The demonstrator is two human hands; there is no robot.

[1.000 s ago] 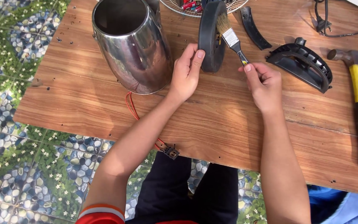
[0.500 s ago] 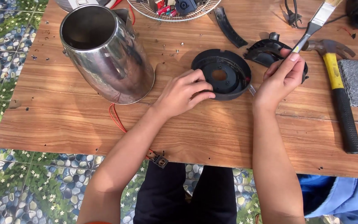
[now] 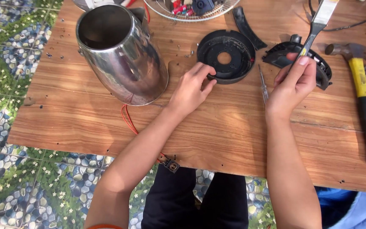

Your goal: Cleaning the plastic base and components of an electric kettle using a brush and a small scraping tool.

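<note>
Black round base point(image 3: 227, 55) now flat on wooden table point(image 3: 85, 114), no longer on edge. Left hand point(image 3: 191, 89) pinches its rim. Right hand point(image 3: 293, 82) grips paintbrush point(image 3: 318, 23), lifted higher than before.

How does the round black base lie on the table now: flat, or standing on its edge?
Flat. The round black base lies hollow side up on the table, its centre hole showing; the left hand pinches its near rim.
</note>
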